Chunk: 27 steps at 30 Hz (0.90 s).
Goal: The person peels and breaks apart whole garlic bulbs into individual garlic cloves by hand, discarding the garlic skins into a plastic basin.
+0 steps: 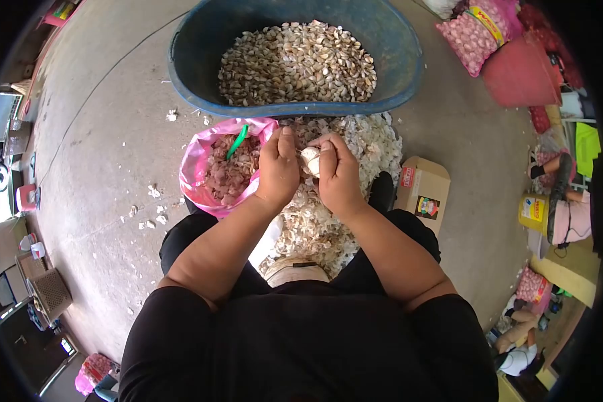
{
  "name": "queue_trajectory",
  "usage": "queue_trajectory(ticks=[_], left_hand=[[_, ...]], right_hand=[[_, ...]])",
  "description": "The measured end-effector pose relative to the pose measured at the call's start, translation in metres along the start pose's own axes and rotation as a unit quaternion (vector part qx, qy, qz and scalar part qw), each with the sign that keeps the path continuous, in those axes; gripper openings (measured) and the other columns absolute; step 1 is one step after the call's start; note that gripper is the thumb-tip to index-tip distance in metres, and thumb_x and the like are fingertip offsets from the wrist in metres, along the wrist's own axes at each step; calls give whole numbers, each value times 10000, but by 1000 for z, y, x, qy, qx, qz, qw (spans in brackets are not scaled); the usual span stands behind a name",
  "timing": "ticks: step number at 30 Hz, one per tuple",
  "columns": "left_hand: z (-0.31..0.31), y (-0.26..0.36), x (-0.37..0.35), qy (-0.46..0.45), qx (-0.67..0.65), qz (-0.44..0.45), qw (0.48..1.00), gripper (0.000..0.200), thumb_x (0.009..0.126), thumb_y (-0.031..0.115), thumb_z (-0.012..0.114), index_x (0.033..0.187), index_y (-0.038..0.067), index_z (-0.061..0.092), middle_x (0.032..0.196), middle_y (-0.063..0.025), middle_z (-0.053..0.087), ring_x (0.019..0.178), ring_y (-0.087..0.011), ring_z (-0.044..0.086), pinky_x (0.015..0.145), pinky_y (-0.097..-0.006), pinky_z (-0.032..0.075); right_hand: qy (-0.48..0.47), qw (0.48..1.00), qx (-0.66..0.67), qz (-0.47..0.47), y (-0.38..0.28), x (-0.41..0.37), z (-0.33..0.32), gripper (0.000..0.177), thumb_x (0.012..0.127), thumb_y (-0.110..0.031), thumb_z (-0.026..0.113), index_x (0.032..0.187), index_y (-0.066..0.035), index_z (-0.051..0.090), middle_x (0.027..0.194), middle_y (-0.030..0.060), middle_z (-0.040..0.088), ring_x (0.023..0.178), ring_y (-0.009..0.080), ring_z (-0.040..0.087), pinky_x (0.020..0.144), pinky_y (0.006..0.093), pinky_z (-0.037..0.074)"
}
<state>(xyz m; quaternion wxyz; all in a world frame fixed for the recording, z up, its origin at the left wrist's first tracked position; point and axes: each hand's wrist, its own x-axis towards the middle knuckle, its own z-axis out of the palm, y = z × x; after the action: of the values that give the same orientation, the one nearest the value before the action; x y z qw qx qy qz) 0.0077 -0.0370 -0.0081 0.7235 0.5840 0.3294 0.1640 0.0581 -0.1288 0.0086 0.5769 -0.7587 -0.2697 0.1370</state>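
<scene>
A pale garlic bulb (310, 161) sits between the thumb and fingers of my right hand (340, 177), its papery skin partly loose. Close on its left, my left hand (279, 166) is closed with the thumb against the curled fingers; what it holds, if anything, is hidden. Just left of that hand stands a pink plastic bag (191, 167), open at the top, with purplish garlic bulbs (226, 177) and a green handle (238, 141) in it. Loose garlic skins (321, 228) lie heaped below and behind both hands.
Ahead stands a large dark blue tub (187, 57) with many garlic cloves (298, 63). A cardboard box (432, 177) is on the right. Farther right are a pink mesh sack (463, 43), a red tub (521, 74), a yellow bucket (533, 210) and other people.
</scene>
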Motion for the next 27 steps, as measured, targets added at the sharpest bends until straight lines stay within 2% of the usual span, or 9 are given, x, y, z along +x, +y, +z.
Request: queue_trajectory(ticks=[3, 7, 8, 11, 12, 16, 22, 25, 27], left_hand=[[-9, 6, 1, -42, -117, -110, 986, 331, 911, 331, 366, 821, 39, 492, 628, -18, 474, 507, -96, 453, 446, -225, 383], [-23, 22, -3, -120, -212, -195, 950, 399, 894, 405, 376, 871, 27, 502, 697, -38, 522, 547, -104, 479, 504, -215, 398], [-30, 16, 0, -159, -207, -193, 946, 335, 875, 368, 442, 925, 39, 481, 764, -42, 545, 673, -132, 541, 580, -244, 448], [-33, 19, -9, -245, 34, -28, 968, 308, 838, 318, 535, 946, 35, 477, 754, -24, 550, 665, -119, 544, 587, -226, 442], [-32, 21, -13, -240, 51, -33, 969, 283, 796, 275, 604, 920, 44, 495, 736, -2, 550, 631, -82, 536, 539, -196, 422], [-36, 16, -16, -212, -98, -94, 968, 224, 780, 267, 628, 796, 69, 525, 617, 3, 529, 480, -53, 481, 400, -179, 355], [-34, 14, -32, -160, -218, -103, 957, 117, 824, 171, 564, 835, 58, 535, 718, -8, 544, 577, -75, 528, 465, -208, 419], [-20, 2, -26, -9, -262, -68, 963, 214, 824, 250, 567, 804, 37, 549, 660, -14, 549, 488, -58, 477, 394, -178, 344], [-23, 4, -24, -23, -257, -95, 961, 279, 837, 292, 541, 865, 15, 540, 731, -37, 564, 521, -96, 498, 408, -195, 355]], right_hand=[[-66, 948, 210, 230, -6, 3, -6, 239, 913, -210, 345, 866, -39, 504, 680, 40, 519, 482, 107, 445, 444, 243, 403], [-79, 910, 321, 250, -5, 2, -13, 287, 916, -307, 359, 906, -56, 498, 672, 27, 513, 446, 88, 430, 384, 217, 387], [-66, 911, 309, 264, -10, 3, -13, 248, 910, -271, 396, 845, -48, 484, 630, 25, 506, 462, 89, 445, 416, 218, 379], [-62, 988, 91, 111, 12, -1, -5, 215, 904, -233, 421, 821, -37, 450, 635, 48, 482, 535, 123, 442, 502, 257, 380], [-63, 989, 67, 113, -2, -5, -5, 175, 894, -184, 436, 820, -27, 428, 651, 65, 463, 599, 135, 427, 564, 279, 371], [-51, 998, 34, -5, -12, -9, -2, 134, 892, -143, 418, 835, -23, 434, 684, 72, 474, 607, 131, 437, 564, 275, 378], [-12, 996, 38, -79, -15, -10, 6, 104, 885, -112, 406, 899, -25, 460, 762, 96, 511, 666, 148, 486, 618, 267, 404], [4, 994, 21, -103, -15, -12, 14, 116, 884, -107, 400, 932, -26, 468, 808, 99, 532, 698, 151, 509, 639, 261, 413], [-2, 995, 35, -94, -16, -15, 20, 124, 885, -107, 399, 942, -24, 471, 839, 90, 546, 714, 153, 525, 635, 258, 417]])
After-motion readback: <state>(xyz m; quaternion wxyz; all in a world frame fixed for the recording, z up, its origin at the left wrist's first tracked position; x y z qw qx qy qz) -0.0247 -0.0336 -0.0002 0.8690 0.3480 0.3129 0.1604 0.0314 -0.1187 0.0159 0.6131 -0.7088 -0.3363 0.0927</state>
